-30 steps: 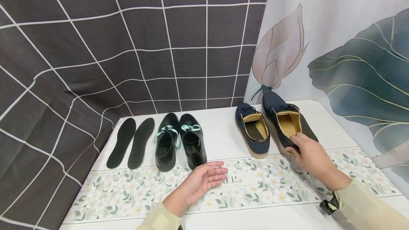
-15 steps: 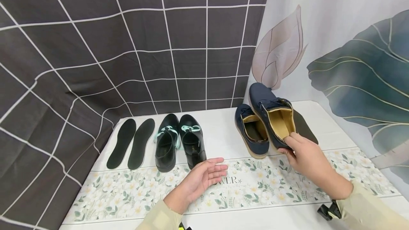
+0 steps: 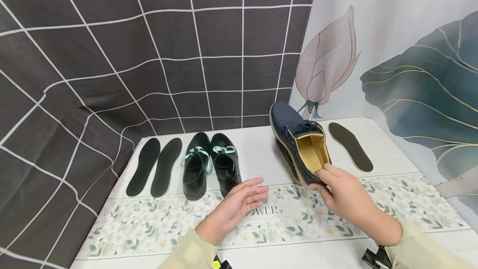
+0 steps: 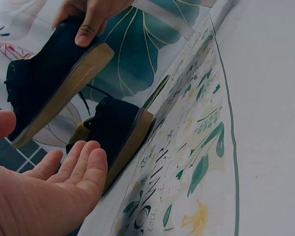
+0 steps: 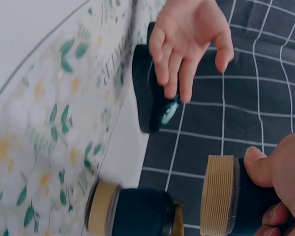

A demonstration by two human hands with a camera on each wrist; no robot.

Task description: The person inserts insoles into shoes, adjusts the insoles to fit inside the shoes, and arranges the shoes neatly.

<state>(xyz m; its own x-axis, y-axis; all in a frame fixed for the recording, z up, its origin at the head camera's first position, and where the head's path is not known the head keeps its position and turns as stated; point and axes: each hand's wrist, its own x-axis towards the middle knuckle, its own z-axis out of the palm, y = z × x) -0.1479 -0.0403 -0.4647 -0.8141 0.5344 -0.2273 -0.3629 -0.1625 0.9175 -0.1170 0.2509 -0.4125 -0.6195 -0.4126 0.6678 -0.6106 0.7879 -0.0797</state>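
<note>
My right hand (image 3: 349, 196) pinches the heel of a navy lace-up shoe (image 3: 286, 116) with a tan lining, thumb outside and fingers in the opening. This shoe is lifted, toe up, above its mate. The other navy shoe (image 4: 119, 129) stands on the table below, mostly hidden in the head view. In the right wrist view, the raised shoe's ribbed tan sole (image 5: 217, 195) shows apart from the lower shoe. My left hand (image 3: 237, 204), palm turned inward and fingers relaxed, hovers near the heel of a black shoe (image 3: 226, 165) and holds nothing.
A dark insole (image 3: 351, 146) lies right of the navy shoes. Another black shoe with mint laces (image 3: 195, 169) stands beside its mate. Two more insoles, one black (image 3: 143, 167) and one dark grey (image 3: 166, 167), lie at far left. A grid-patterned curtain (image 3: 209, 53) hangs behind.
My right hand has raised the navy shoe and carried it left, over its mate. The dark insole at right is now fully uncovered. My left hand has barely moved.
</note>
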